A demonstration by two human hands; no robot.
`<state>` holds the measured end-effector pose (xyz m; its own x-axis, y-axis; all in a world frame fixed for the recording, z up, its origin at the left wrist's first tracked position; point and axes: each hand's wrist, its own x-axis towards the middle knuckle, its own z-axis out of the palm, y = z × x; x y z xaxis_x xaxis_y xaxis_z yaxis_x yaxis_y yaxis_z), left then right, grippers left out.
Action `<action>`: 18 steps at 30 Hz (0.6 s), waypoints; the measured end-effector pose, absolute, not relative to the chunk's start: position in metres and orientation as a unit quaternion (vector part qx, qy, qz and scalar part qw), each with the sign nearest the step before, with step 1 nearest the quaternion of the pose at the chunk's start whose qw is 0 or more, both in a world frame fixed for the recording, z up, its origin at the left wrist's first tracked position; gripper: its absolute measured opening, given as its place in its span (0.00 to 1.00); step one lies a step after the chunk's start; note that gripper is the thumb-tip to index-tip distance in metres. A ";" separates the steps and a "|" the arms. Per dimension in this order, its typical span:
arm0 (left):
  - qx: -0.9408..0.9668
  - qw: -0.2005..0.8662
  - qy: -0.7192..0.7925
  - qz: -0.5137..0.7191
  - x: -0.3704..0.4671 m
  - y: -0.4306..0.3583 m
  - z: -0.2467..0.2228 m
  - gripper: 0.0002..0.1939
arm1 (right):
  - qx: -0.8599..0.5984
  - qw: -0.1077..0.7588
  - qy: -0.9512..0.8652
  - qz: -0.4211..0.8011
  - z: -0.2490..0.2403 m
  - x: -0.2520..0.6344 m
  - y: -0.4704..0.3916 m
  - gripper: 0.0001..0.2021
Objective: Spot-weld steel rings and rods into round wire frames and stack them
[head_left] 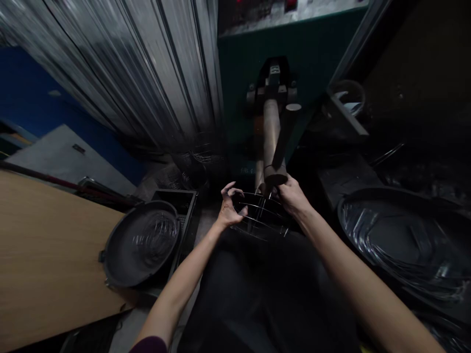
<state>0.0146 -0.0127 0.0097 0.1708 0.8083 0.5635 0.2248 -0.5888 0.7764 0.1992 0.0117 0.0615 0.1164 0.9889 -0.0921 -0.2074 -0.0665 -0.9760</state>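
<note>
A curved frame of thin metal wires (pixel 263 208), with several arcs joined by cross wires, sits in front of my body below a thick metal cylinder (pixel 272 132). My left hand (pixel 228 208) is at its left end, fingers curled in a loose C and thumb against the wires. At the right end my right hand (pixel 292 196) is closed on the frame, right beside the cylinder's lower tip. Its fingertips are partly hidden behind the cylinder. The cylinder comes out of a dark green machine (pixel 237 98).
On the left, a round black tub (pixel 127 245) holds several wire pieces, near a black crate (pixel 189 206) and a wooden board (pixel 47 255). To the right stands a large round tub (pixel 348 196) with bundled wires (pixel 390 262). Corrugated metal sheeting (pixel 147 63) rises behind.
</note>
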 end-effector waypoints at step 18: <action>0.740 0.250 0.369 0.503 0.004 0.003 0.006 0.31 | -0.483 0.583 -0.365 0.541 0.052 0.195 0.021 0.13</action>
